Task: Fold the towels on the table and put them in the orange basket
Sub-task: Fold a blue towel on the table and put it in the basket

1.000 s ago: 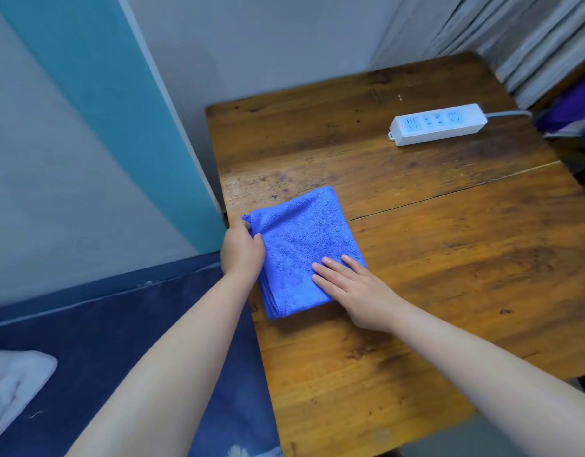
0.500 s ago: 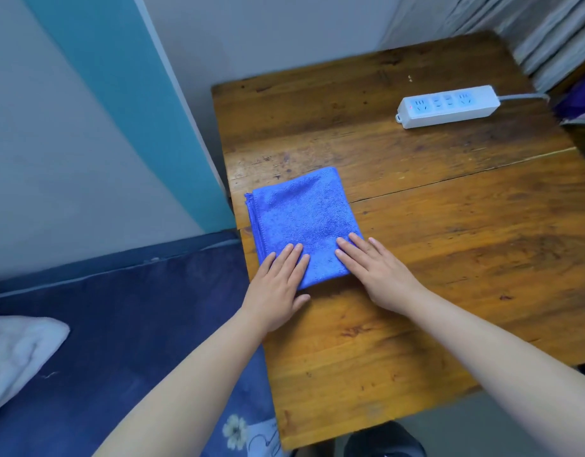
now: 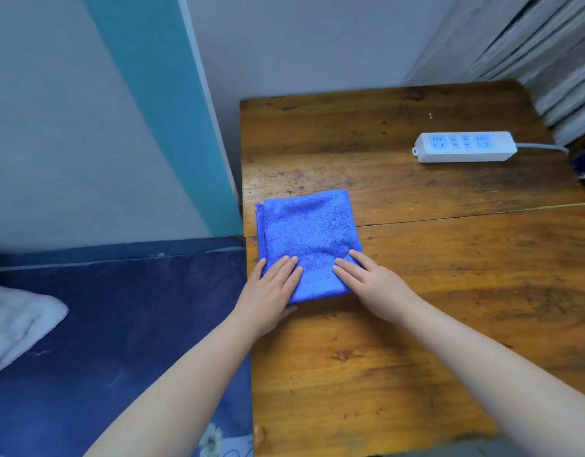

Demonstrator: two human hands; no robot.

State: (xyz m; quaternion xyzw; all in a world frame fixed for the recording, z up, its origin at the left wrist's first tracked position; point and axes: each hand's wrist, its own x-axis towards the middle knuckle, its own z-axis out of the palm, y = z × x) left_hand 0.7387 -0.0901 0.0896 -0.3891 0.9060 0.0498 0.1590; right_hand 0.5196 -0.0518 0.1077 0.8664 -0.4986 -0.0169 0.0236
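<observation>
On the table, the towel lies at nine o'clock; the power strip at two o'clock, perhaps near the edge.

One head-worn view, forward and steeply down; close over the table's near-left corner; no second view

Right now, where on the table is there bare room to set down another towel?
Bare wood on the table right of the blue towel, between the power strip and the near edge. Also the far strip behind both. Crowded: the left edge, where the left hand and right hand rest flat on the towel.
</observation>
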